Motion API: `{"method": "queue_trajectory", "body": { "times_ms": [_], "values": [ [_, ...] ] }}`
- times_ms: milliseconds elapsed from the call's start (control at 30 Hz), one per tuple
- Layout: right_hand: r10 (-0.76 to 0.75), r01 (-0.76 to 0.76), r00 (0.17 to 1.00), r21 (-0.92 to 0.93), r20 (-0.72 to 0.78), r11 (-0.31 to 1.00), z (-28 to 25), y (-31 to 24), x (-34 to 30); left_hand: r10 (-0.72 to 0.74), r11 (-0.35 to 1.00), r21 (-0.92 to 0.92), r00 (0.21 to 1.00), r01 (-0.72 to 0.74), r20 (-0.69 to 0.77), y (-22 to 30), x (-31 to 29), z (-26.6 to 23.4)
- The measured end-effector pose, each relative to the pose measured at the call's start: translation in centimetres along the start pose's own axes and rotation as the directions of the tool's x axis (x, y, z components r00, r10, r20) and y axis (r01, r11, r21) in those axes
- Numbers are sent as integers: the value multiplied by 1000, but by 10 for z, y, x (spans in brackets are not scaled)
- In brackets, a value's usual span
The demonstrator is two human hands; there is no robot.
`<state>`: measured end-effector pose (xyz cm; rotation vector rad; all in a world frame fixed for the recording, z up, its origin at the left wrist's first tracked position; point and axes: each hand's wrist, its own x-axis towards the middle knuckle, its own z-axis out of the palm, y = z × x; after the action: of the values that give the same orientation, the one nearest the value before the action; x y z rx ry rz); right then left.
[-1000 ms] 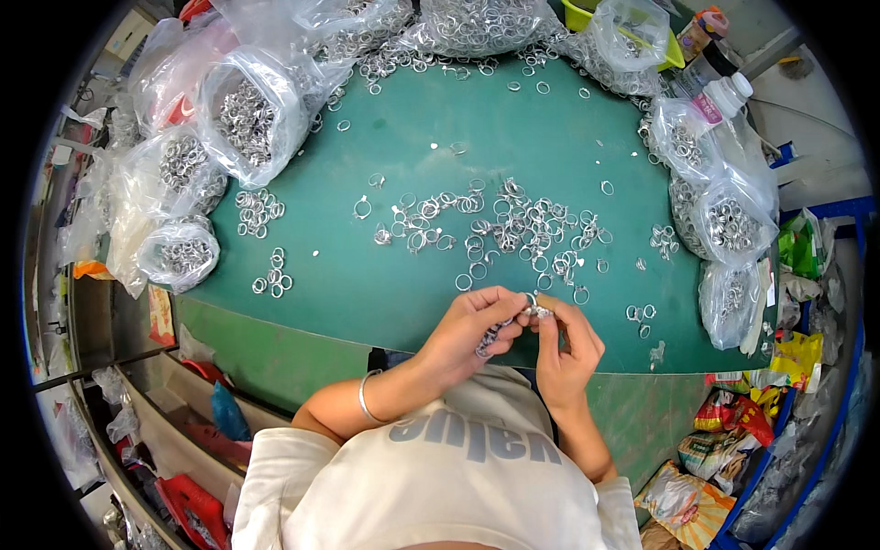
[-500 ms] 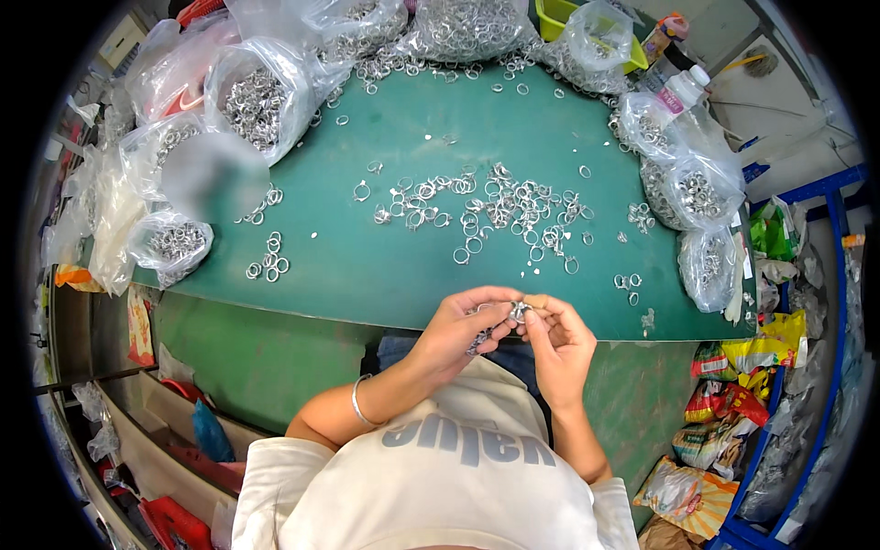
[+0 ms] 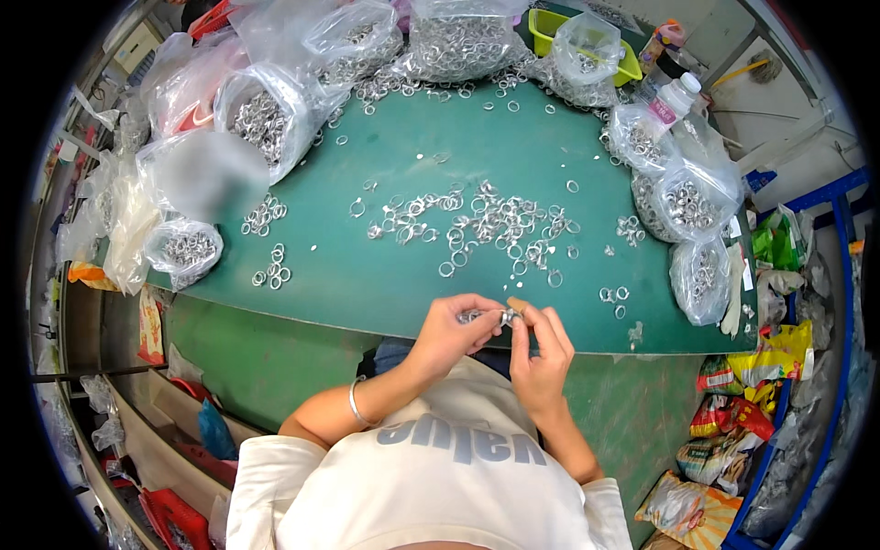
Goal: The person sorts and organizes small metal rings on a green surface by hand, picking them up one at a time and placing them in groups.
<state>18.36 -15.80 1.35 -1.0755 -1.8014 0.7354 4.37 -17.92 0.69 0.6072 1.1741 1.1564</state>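
Just over the near edge of the green table [image 3: 385, 266], my two hands meet in front of my body. My left hand [image 3: 447, 335] is closed around several silver rings, partly hidden by its fingers. One silver ring [image 3: 507, 317] is pinched where the fingertips of both hands come together. My right hand [image 3: 543, 356] grips that ring with thumb and fingers, and a small tan piece shows at its index fingertip. Beyond the hands lies a loose scatter of silver rings [image 3: 495, 220]. Smaller groups of rings [image 3: 272, 268] lie to the left and other rings [image 3: 620, 295] to the right.
Clear plastic bags full of rings [image 3: 259, 126] line the table's left, far and right sides. A yellow-green basket [image 3: 543, 32] and a white-capped bottle [image 3: 676, 99] stand at the back right. Open drawers [image 3: 174, 412] are at lower left; a blue rack [image 3: 768, 431] with colourful packets is at right.
Both hands have shifted slightly left in view and remain together at the ring. The rings in my left hand are more covered by its fingers. The whole view has tilted a little.
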Motion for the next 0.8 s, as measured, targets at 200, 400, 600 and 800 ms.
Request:
{"method": "queue_trajectory", "body": {
  "times_ms": [200, 400, 600, 800],
  "values": [
    [122, -145, 986, 217, 117, 965, -8, 24, 12, 89, 983, 170, 991, -72, -97, 5, 5, 15],
    [34, -85, 978, 248, 205, 965, -10, 31, 28, -294, 841, -466, 955, 275, 32, 15, 10, 14],
    [-297, 217, 905, 271, 304, 938, -4, 30, 50, -328, 712, -673, 942, 202, -64, 0, 12, 5],
    [-102, -40, 912, 334, 397, 942, 11, 28, 56, -18, 987, -152, 890, -58, -456, 10, 27, -29]
  ]
}}
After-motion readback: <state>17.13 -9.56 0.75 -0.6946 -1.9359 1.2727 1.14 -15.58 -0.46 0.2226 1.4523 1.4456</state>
